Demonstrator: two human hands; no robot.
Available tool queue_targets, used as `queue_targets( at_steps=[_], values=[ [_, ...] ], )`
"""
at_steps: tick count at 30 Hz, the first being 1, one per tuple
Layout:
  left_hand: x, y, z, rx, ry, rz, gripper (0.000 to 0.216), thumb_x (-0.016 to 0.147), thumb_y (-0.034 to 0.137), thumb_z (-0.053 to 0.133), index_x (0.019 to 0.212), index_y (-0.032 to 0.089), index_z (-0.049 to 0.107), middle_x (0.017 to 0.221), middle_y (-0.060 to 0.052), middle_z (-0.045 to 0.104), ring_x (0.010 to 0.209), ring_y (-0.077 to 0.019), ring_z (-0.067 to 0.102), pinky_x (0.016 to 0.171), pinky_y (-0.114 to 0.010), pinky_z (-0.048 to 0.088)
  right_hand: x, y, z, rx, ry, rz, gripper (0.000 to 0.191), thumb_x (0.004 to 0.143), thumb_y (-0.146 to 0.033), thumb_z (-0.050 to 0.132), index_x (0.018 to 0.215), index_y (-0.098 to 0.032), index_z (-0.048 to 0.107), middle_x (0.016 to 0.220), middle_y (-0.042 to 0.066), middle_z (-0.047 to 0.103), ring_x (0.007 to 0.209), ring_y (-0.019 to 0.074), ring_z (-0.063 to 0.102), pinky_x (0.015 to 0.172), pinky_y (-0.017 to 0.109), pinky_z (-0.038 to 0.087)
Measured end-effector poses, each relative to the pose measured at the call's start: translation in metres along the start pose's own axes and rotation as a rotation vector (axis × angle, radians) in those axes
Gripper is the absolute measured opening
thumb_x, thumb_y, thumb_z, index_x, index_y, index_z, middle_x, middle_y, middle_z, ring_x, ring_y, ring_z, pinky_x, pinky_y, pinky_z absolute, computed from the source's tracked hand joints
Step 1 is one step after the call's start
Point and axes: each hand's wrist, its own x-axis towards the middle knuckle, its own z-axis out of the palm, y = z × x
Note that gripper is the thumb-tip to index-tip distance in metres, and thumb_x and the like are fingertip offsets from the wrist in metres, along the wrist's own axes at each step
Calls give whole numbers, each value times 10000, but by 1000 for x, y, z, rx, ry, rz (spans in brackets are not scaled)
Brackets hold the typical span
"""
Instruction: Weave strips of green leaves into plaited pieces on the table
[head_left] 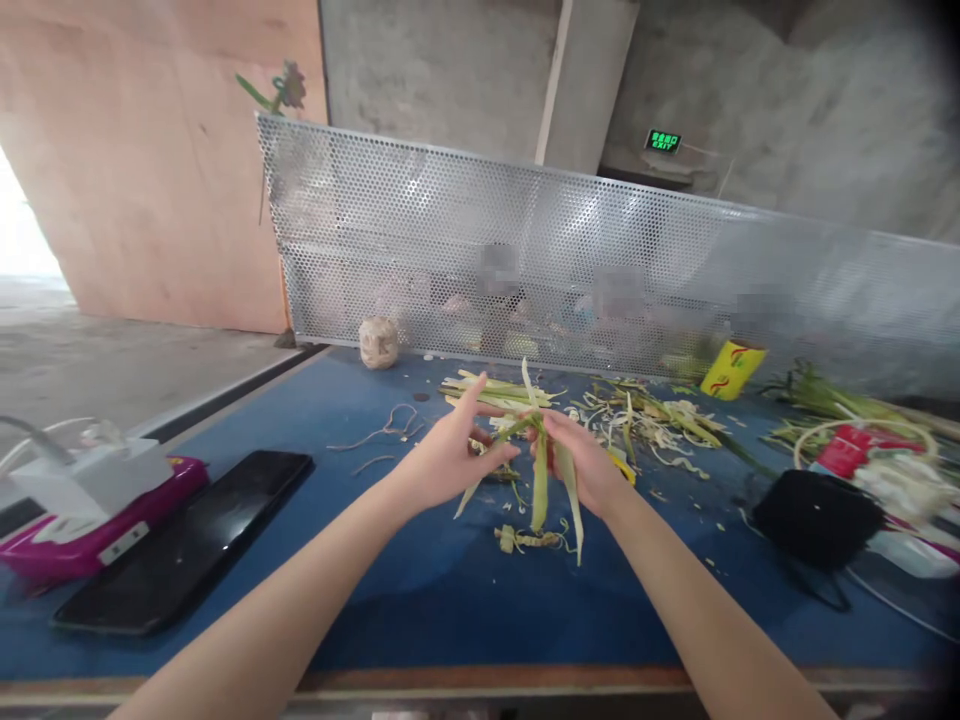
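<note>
Pale green leaf strips (540, 480) cross in a small bundle in front of me, some hanging down and one pointing up. My right hand (581, 455) pinches them near the crossing between thumb and fingers. At their left side is my left hand (454, 445), fingers apart and one raised; its fingertips reach the strips, but I cannot tell whether they grip any. Just below lies a short knotted piece of leaf (525, 540) with curly ends. A yellow curved object (624, 470) is partly hidden behind my right hand.
The blue table (405, 610) carries cut strips (495, 388) and shavings (652, 415). A twine ball (378, 343) and a yellow cylinder (733, 369) stand near the perforated metal screen (450, 220). At left are a phone (187, 540) and power strip (112, 530); a black object (817, 515) sits right.
</note>
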Motion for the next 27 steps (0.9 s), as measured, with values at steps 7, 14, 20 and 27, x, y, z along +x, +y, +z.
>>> queue_targets(
  at_steps=[7,14,20,27],
  values=[
    [7,-2,9,-200,85,40,758,769,234,545,1374,262,89,1203,-130,524,561,-75,531,603,-306,487,4,7,22,38,-46,-100,295,617,-341,686,889,-230,665,792,8,615,603,103,486,497,232,355],
    [7,-2,-1,-546,24,-54,767,764,135,515,1378,179,57,1027,-125,622,540,-92,601,642,-286,477,15,-1,26,-37,61,-184,247,603,-408,685,763,-220,687,686,4,649,555,123,520,514,248,397],
    [4,5,-6,-695,84,-99,784,708,72,559,1365,166,142,998,-98,642,657,-106,615,661,-249,461,24,-5,35,3,18,-125,208,557,-361,714,701,-215,677,680,8,658,590,147,559,545,277,432],
    [7,4,-8,-744,249,-287,735,697,236,660,1314,140,272,803,-56,642,593,-94,565,533,-224,435,28,1,44,-176,9,-218,138,614,-331,674,711,-235,691,759,7,672,755,163,577,662,286,424]
  ],
)
